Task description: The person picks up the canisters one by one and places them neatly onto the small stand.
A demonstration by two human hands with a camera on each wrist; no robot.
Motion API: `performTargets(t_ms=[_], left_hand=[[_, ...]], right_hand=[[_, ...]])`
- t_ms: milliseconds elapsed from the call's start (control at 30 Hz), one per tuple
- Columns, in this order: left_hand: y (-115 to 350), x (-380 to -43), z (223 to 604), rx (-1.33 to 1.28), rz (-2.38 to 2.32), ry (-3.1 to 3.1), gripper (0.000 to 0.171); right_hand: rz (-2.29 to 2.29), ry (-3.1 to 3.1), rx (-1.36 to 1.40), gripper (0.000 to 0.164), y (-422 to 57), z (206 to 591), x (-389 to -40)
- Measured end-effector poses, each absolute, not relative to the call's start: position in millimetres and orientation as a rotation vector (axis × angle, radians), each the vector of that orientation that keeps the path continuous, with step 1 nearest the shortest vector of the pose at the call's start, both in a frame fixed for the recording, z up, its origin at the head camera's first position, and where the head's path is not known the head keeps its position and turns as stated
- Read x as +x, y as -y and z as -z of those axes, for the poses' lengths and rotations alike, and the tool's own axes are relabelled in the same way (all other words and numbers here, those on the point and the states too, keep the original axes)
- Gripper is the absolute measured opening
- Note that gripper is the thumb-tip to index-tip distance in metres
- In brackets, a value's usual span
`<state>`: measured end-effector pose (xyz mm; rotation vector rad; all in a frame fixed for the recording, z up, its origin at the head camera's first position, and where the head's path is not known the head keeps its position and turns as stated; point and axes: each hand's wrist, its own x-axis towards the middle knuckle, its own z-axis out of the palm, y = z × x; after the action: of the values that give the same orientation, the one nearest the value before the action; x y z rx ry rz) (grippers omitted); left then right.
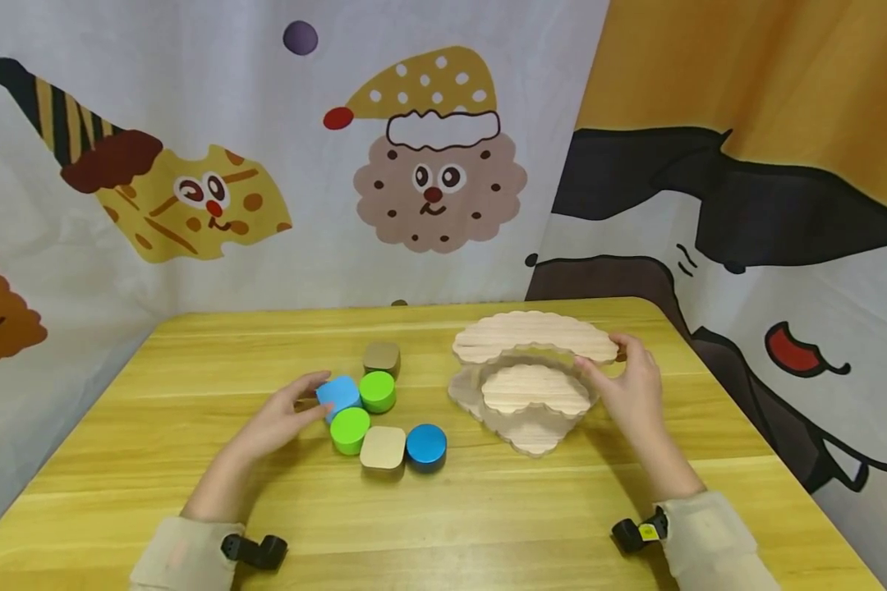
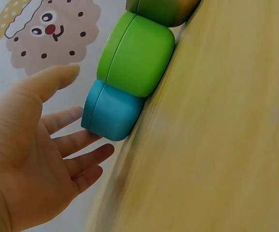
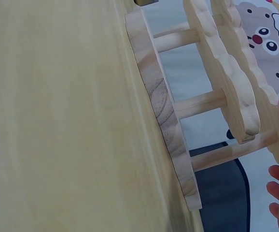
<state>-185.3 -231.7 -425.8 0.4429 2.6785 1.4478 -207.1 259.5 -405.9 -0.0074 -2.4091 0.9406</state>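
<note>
My left hand is beside a light blue rounded-square tin, its thumb and fingers spread loosely around the tin's left side. In the left wrist view the fingertips reach the blue tin's edge; whether they touch it I cannot tell. A green round tin and another green round tin adjoin it. On the right, my right hand grips the right end of the top shelf of a tiered wooden stand. The right wrist view shows the thumb on the shelf's edge and fingers curled below.
A gold square tin stands behind the green ones, and another gold tin in front, next to a dark blue round tin. The wooden table ends at a patterned curtain. Wooden dowels join the stand's tiers.
</note>
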Motion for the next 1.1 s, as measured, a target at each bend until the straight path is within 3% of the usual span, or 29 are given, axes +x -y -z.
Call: performTargets(t_ms=[1100], left_hand=[[232.4, -189.3, 434.7, 0.472, -1.432, -2.667, 0.059]], right_hand=[[-1.055, 2.403, -0.015, 0.07, -260.7, 406.2, -206.9]])
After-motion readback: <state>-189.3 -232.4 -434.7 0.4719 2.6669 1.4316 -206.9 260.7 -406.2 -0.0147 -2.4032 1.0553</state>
